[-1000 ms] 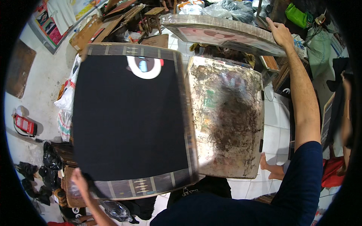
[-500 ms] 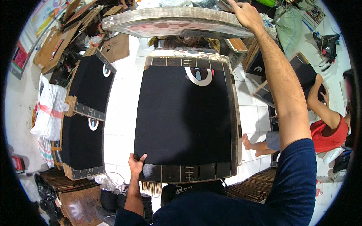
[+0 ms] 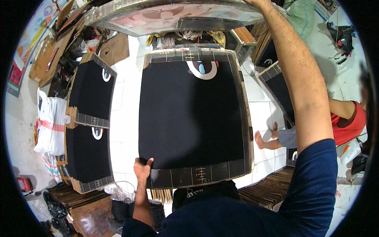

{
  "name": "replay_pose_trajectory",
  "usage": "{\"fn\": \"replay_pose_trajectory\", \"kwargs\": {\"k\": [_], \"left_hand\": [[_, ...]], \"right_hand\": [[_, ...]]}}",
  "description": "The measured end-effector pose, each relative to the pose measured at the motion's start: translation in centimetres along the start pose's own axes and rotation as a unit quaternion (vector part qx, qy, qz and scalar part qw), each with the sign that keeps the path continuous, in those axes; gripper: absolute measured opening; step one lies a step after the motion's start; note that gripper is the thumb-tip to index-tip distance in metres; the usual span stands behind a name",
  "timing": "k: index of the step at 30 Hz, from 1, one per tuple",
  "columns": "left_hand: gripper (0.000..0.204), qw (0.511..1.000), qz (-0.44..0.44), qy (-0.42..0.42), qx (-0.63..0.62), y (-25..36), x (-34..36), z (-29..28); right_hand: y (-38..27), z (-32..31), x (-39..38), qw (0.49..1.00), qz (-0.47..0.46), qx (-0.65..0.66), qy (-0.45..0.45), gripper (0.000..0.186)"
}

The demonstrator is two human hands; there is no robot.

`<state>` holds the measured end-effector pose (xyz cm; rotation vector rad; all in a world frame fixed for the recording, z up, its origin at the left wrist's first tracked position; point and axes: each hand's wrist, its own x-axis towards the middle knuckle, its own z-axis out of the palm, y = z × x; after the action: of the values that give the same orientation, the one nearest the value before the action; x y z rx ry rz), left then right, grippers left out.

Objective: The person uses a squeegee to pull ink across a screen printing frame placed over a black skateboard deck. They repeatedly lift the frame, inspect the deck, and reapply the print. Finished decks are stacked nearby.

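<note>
In front of me a board (image 3: 199, 174) with a ruled grid lies on a stand. Black fabric (image 3: 169, 114) covers most of it, with a printed cartoon eye (image 3: 202, 70) near its far edge. My left hand (image 3: 143, 169) is closed on the board's near left corner, thumb on top; the fingers underneath are hidden. Beyond the board, a tilted printing screen (image 3: 166, 17) is held up off the fabric, its frame worn and stained. My right hand (image 3: 258, 3) is closed on the screen's far right part, its fingertips cut off by the picture's upper edge.
Stacked boards with black fabric (image 3: 89, 152) stand on the left, beside a white bundle (image 3: 51, 118). A co-worker in a red top (image 3: 351, 124) sits at right, near another fabric-covered board (image 3: 278, 91). Stacks of thin panels (image 3: 266, 189) flank me. A green sack (image 3: 300, 19) stands behind.
The screen sits higher and further left in view, its underside showing more. My right hand has gone up with it; my left stays at the corner. The co-worker's board has shifted left.
</note>
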<state>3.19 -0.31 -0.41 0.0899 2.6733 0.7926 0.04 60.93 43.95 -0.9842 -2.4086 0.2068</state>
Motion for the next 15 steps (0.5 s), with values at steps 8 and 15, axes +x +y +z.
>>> {"fn": "replay_pose_trajectory", "kwargs": {"k": [8, 15], "left_hand": [[0.088, 0.997, -0.077, -0.022, -0.017, -2.2, 1.9, 2.2], [0.096, 0.995, 0.036, 0.048, -0.073, 7.0, 4.7, -0.7]], "right_hand": [[0.2, 0.3, 0.5, 0.999, 0.007, -0.026, 0.036, 0.085], [2.9, 3.2, -6.5, 0.999, -0.013, -0.014, 0.035, 0.067]]}}
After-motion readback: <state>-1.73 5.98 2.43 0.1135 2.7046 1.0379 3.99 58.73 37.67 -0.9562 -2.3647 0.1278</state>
